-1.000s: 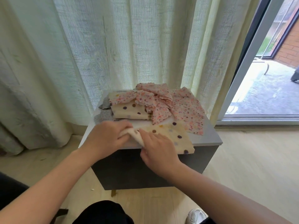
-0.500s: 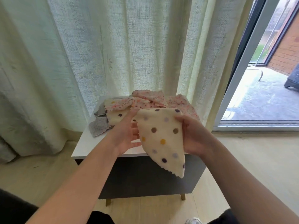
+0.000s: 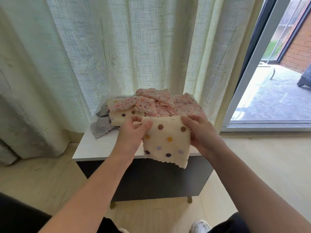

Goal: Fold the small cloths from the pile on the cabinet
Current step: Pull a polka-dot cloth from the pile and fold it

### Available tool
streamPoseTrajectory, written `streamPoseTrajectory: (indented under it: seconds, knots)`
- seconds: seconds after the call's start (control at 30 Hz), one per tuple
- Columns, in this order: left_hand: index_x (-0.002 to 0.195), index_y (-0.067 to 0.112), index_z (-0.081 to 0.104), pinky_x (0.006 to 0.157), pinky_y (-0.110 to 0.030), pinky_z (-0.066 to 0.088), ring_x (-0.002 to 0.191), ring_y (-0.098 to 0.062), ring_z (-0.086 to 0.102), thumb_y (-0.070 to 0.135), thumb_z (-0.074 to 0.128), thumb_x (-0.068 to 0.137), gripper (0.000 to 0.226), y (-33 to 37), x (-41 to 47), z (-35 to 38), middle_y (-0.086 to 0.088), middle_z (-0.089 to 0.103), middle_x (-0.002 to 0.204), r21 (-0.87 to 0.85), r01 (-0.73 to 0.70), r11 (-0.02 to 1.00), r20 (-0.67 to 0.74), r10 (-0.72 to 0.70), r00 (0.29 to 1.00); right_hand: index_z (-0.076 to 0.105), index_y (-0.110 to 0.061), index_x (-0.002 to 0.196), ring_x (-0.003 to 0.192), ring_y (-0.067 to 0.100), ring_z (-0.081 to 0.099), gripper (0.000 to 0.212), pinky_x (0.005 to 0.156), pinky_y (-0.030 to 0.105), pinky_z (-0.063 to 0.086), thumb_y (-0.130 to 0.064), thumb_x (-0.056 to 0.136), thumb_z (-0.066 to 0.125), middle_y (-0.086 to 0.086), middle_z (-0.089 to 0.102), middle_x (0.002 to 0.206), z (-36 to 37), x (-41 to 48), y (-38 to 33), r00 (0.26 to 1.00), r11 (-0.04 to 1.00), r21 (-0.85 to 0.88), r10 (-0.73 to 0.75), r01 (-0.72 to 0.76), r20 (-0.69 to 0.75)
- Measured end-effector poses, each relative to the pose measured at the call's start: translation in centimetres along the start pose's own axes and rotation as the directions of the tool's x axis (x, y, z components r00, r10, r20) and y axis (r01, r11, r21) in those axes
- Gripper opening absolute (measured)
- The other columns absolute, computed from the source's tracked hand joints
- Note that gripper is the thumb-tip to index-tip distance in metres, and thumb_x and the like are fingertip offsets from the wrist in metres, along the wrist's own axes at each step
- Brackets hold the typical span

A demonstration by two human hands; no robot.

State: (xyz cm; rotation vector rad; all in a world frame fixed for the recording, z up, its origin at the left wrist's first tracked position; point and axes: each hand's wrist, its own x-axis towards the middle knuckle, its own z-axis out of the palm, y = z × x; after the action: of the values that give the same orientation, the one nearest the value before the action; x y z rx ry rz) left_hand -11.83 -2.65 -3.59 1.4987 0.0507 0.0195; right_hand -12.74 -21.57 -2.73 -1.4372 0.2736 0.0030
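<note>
Two-handed; pinches dotted cloth (image 3: 166, 142) by top corners with left hand (image 3: 133, 132) and right hand (image 3: 200, 132), mid-air over cabinet (image 3: 94, 148) front edge, near pile (image 3: 156, 105). Keep top edge taut, match corners evenly, then crease flat.

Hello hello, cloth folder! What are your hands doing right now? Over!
Left hand and right hand each pinch a top corner of the dotted cloth. Cloth hangs open above the cabinet front edge. Pile behind it; nothing between.
</note>
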Motion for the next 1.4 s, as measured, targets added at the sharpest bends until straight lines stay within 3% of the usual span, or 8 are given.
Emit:
streamPoseTrajectory:
  seconds: [0.13,0.33,0.53,0.7,0.87,1.03,1.23,1.4]
  knots:
    - [0.118,0.031,0.053,0.065,-0.018,0.053,0.081,-0.009,0.071,0.008,0.071,0.085,0.045,0.3,-0.2,-0.8,0.002,0.075,0.085,0.069,-0.165,0.984,0.052,0.162,0.985,0.049,-0.031,0.133,0.094,0.019,0.071,0.063,0.081,0.033,0.058,-0.011,0.081,0.078,0.007,0.072,0.103,-0.8,0.2,0.1,0.962,0.94,-0.23,-0.217,0.252,0.166]
    - [0.092,0.029,0.067,0.073,-0.003,0.039,0.087,0.003,0.054,0.024,0.07,0.086,0.009,0.2,0.0,-2.1,0.018,0.058,0.094,0.622,-0.418,0.663,0.088,0.471,0.878,0.064,-0.036,0.084,0.089,0.002,0.056,0.014,0.084,0.025,0.047,-0.023,0.086,0.069,-0.009,0.059,0.096,-0.7,0.2,0.2,0.823,0.566,-0.628,-0.519,0.534,0.231]
    - [0.104,0.031,0.059,0.069,-0.024,0.048,0.081,-0.004,0.059,0.035,0.068,0.086,0.021,0.6,-1.2,-1.2,0.013,0.064,0.088,0.667,-0.498,0.554,0.329,0.38,0.864,0.061,-0.02,0.092,0.09,0.008,0.062,0.007,0.083,0.022,0.048,-0.014,0.092,0.063,-0.009,0.066,0.089,0.2,-1.0,-0.1,0.758,0.615,-0.443,-0.544,0.652,0.36]
    - [0.083,0.032,0.065,0.065,-0.027,0.046,0.07,-0.006,0.057,0.024,0.059,0.094,0.015,0.1,-0.5,-1.9,0.009,0.065,0.075,0.455,-0.32,0.831,0.182,0.265,0.947,0.064,-0.005,0.083,0.059,0.004,0.045,0.018,0.059,0.021,0.036,-0.019,0.082,0.076,-0.004,0.053,0.066,-1.1,-0.1,0.3,0.816,0.593,-0.566,-0.352,0.573,0.458]
    - [0.101,0.037,0.061,0.081,-0.023,0.05,0.093,0.0,0.061,0.022,0.067,0.09,0.02,-0.5,-0.6,-2.4,0.017,0.066,0.096,0.466,-0.303,0.832,0.287,0.181,0.94,0.059,-0.003,0.074,0.053,-0.003,0.048,0.016,0.055,0.01,0.034,-0.005,0.081,0.074,-0.016,0.054,0.055,-1.5,0.2,0.7,0.838,0.708,-0.462,-0.37,0.534,0.401]
    - [0.097,0.037,0.064,0.062,-0.011,0.045,0.077,-0.002,0.059,0.024,0.07,0.087,0.017,0.4,-1.8,-1.4,0.014,0.065,0.083,0.46,-0.47,0.753,0.276,0.382,0.882,0.063,-0.024,0.076,0.062,0.0,0.05,0.018,0.06,0.016,0.037,-0.016,0.081,0.078,-0.015,0.058,0.063,-0.8,0.1,0.8,0.797,0.711,-0.393,-0.41,0.584,0.443]
    - [0.107,0.044,0.058,0.071,-0.01,0.047,0.092,0.0,0.06,0.021,0.067,0.089,0.031,0.1,-1.3,-2.0,0.019,0.064,0.098,0.404,-0.462,0.79,0.274,0.377,0.885,0.064,0.004,0.089,0.07,0.008,0.055,0.023,0.066,0.023,0.044,-0.015,0.083,0.075,0.006,0.058,0.073,-1.1,0.3,1.0,0.789,0.767,-0.252,-0.48,0.59,0.385]
    - [0.096,0.035,0.056,0.073,-0.014,0.042,0.092,-0.001,0.056,0.024,0.069,0.087,0.019,0.2,-1.6,-2.6,0.021,0.06,0.096,0.593,-0.576,0.562,0.399,0.417,0.817,0.06,-0.003,0.083,0.069,0.006,0.054,0.02,0.065,0.021,0.044,-0.016,0.083,0.075,-0.011,0.059,0.07,-1.2,0.3,1.2,0.795,0.771,-0.263,-0.466,0.58,0.389]
